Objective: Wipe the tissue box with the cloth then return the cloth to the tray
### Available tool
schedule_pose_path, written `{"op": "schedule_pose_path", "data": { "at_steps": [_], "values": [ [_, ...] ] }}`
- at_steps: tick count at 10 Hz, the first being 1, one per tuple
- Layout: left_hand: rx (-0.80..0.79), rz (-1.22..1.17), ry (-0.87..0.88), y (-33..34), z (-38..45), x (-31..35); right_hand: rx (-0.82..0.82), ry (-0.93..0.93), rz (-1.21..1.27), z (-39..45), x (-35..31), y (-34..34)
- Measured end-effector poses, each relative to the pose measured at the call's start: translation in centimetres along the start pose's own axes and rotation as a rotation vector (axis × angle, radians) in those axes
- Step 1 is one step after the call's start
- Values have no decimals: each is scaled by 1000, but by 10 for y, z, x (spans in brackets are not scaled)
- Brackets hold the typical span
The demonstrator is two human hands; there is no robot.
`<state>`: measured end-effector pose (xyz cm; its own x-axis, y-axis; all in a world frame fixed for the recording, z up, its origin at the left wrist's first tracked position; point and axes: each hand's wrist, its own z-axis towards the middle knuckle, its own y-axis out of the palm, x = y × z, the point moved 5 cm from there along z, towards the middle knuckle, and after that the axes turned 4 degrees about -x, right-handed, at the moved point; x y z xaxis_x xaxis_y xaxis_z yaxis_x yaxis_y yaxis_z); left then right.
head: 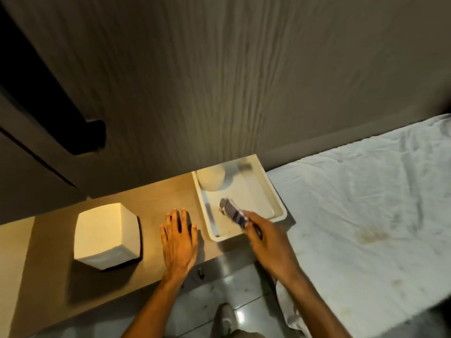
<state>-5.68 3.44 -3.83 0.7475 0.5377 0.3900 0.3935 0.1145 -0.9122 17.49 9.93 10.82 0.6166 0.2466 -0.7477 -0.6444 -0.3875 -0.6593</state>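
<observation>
A pale cube-shaped tissue box [107, 235] stands on the left part of the wooden shelf [151, 203]. A white rectangular tray [273, 191] sits at the shelf's right end. My right hand [266, 237] reaches over the tray's near corner and grips a folded dark striped cloth [231, 211], which hangs just above the tray floor. My left hand [179, 237] lies flat on the shelf between the box and the tray, fingers spread and holding nothing.
A cream rounded object [211, 178] sits in the tray's far corner. A bed with a wrinkled white sheet [366, 203] adjoins the shelf on the right. A grooved wall panel [219, 81] rises behind. Tiled floor [234, 289] lies below the shelf edge.
</observation>
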Motion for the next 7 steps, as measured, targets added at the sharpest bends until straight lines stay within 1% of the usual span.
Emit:
{"op": "schedule_pose_path", "data": {
  "at_steps": [1,2,3,4,5,6,7],
  "values": [
    [-49,101,4,20,1,0,114,39,-222,51,8,-23],
    [6,135,2,29,0,-5,16,115,-424,89,22,-10],
    [21,150,5,30,3,-6,-192,200,-520,100,46,22],
    [15,173,8,33,5,-7,-259,183,-520,98,62,39],
    [6,181,-2,33,5,-6,-145,208,-455,97,69,29],
    [10,191,12,34,5,-7,-223,235,-421,101,70,28],
    [-28,158,-1,28,5,-1,-233,219,-390,101,62,21]
  ]
}}
